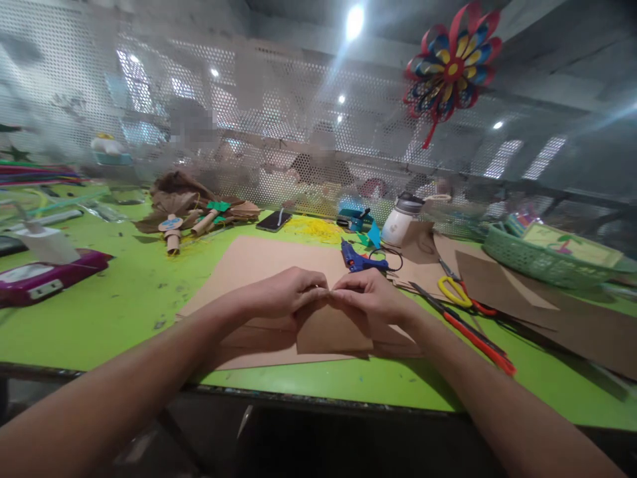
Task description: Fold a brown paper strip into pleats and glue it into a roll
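A small piece of brown paper (334, 332) is pinched along its top edge by both hands. My left hand (288, 292) grips it with thumb and fingers pressed together, and my right hand (371, 292) does the same right beside it, the fingertips almost meeting. Beneath lie larger brown paper sheets (259, 262), flat on the green table. Just beyond my right hand rests a blue glue gun (361, 259). To its right are yellow-and-red-handled scissors (455, 292) and an orange-handled cutting tool (468, 328).
Rolled paper crafts (182, 219), a black phone (275, 220), yellow shreds (318, 229) and a white bottle (399, 222) stand along the back. A purple power strip (54, 275) sits left. At right are a green basket (542, 262) and dark brown paper (592, 318). The table edge (318, 398) runs in front.
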{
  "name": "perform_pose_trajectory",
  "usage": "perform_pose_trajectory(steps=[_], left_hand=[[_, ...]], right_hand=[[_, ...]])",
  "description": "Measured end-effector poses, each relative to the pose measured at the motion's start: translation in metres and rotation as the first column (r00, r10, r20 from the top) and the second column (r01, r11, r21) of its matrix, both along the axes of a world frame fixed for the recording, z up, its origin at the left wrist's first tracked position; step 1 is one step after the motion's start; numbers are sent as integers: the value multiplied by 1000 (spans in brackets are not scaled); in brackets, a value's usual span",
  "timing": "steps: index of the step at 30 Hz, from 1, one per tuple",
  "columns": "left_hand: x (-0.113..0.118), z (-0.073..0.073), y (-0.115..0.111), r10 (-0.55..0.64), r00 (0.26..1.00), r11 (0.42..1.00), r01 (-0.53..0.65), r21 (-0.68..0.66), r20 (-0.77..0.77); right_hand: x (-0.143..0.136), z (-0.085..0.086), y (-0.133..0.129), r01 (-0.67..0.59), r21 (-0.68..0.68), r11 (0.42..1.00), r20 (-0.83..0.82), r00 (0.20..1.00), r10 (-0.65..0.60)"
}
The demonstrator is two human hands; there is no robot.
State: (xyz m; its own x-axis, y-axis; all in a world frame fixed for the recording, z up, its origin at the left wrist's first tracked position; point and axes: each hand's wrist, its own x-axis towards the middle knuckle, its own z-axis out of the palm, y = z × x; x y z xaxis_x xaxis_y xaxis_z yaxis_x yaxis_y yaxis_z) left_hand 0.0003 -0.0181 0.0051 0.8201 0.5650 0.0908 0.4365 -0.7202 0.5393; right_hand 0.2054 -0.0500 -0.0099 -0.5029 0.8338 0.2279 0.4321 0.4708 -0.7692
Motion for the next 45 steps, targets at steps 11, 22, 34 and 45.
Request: perform_pose_trajectory(steps=[11, 22, 34, 45], left_hand=[[-2, -5, 2, 65, 998, 998, -64, -27, 20], [-3, 0, 3, 113, 992, 992, -110, -61, 57], [-8, 0, 8, 100, 994, 987, -104, -125, -33], [-7, -9, 7, 111, 896, 579, 293, -761, 429]], right_hand=[[7, -1, 5, 90, 26, 996, 43, 995, -92], [14, 3, 5, 111, 88, 990, -7, 994, -111], [25, 15, 8, -14, -196, 981, 106, 994, 35], [31, 5, 7, -177, -234, 956, -580, 815, 9]])
